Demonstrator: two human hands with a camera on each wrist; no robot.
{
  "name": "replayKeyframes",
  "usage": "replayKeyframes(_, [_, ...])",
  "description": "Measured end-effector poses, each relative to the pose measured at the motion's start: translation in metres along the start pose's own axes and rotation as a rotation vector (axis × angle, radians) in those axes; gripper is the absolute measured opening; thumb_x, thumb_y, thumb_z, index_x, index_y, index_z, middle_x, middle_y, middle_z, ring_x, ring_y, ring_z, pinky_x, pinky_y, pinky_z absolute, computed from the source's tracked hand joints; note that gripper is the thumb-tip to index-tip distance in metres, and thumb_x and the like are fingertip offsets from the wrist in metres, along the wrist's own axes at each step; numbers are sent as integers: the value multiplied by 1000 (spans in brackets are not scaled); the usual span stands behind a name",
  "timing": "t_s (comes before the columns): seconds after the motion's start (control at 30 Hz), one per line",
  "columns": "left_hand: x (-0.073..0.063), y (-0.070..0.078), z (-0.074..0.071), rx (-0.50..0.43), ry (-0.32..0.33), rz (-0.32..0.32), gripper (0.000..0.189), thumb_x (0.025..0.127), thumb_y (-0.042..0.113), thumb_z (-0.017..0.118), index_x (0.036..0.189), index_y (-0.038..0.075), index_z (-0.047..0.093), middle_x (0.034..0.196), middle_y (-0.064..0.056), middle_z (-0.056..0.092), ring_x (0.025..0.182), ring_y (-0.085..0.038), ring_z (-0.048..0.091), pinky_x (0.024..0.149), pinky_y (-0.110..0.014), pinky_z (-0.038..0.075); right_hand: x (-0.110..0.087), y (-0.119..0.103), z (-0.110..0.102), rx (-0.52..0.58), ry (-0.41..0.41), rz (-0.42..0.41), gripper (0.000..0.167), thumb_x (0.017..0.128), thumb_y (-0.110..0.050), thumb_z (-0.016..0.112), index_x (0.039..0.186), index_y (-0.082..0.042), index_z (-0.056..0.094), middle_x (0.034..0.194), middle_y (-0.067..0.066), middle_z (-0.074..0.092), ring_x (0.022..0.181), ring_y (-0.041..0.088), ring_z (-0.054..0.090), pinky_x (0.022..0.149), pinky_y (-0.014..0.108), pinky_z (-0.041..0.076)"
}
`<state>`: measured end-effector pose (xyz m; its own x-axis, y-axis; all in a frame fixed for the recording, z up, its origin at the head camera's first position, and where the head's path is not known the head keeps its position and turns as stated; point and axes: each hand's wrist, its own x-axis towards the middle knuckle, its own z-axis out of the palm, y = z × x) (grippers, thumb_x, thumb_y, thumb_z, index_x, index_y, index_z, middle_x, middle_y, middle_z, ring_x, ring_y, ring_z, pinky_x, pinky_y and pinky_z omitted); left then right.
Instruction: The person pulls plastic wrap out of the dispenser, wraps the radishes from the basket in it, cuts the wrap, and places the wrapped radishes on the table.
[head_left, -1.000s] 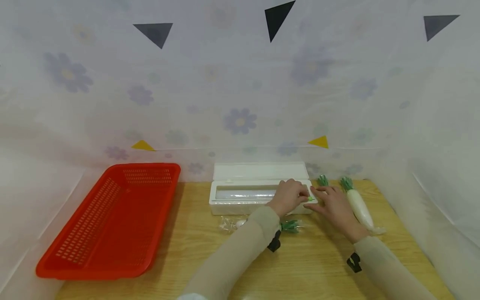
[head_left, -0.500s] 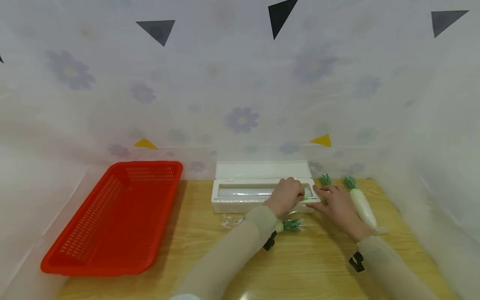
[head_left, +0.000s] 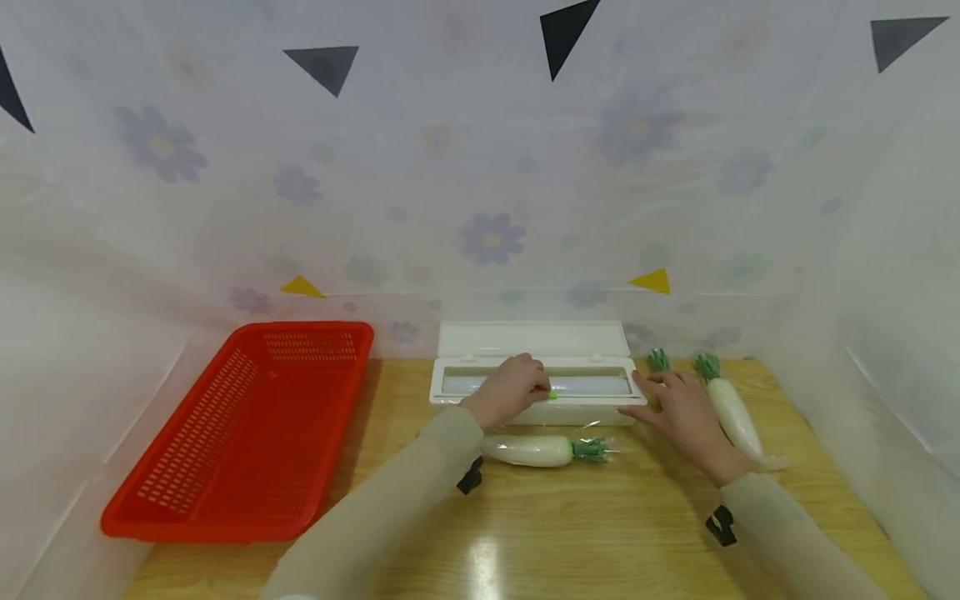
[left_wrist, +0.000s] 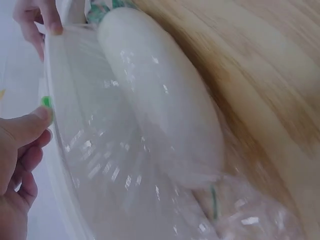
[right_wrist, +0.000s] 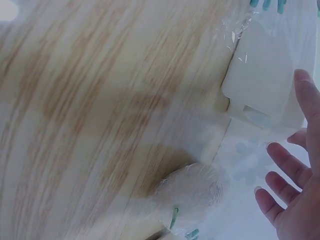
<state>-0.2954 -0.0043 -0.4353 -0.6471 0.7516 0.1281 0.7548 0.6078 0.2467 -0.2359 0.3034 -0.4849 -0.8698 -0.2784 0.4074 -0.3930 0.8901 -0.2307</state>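
Observation:
A white cling-film dispenser box (head_left: pixel 534 340) lies open at the back of the wooden table. My left hand (head_left: pixel 513 388) sits on its front rail, with curled fingers and thumb (left_wrist: pixel 31 125) on the small green slider (head_left: pixel 552 395) (left_wrist: pixel 46 101). My right hand (head_left: pixel 672 402) (right_wrist: pixel 295 205) has straight, spread fingers, which rest at the box's right end (right_wrist: pixel 265 65). In front of the box a white radish (head_left: pixel 534 451) (left_wrist: pixel 160 100) with a green top lies under a clear sheet of film (left_wrist: pixel 95 165).
A red perforated basket (head_left: pixel 240 425) stands on the left of the table. Another white radish (head_left: pixel 732 410) (right_wrist: pixel 192 192) lies to the right of my right hand, and a further green top (head_left: pixel 657 360) shows beside it. Flowered sheeting walls the back and sides.
My left hand has slid the green slider leftward along the box rail, from the right end to about the middle. The radish under the film now shows in full. My right hand stayed put.

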Motion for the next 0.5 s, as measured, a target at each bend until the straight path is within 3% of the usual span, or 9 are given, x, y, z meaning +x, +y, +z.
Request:
replayKeyframes(0.2, [-17,-12,-8,-62,13,8,12,101,17,69,104,12,80,92,1,68,86,-15,53,82,-30,46,0,3,1,-1,18,-30,66,83,-29,86,137,3,65,119,28,68,107,46,59,93,64,46])
replayKeyframes(0.5, [-34,-27,-21,-65,-1,5,10,99,13,72,98,10,81,87,0,68,86,-17,56,82,-32,50,-2,-3,-3,-5,13,-19,66,84,-28,85,138,3,63,118,28,67,107,46,58,93,64,47])
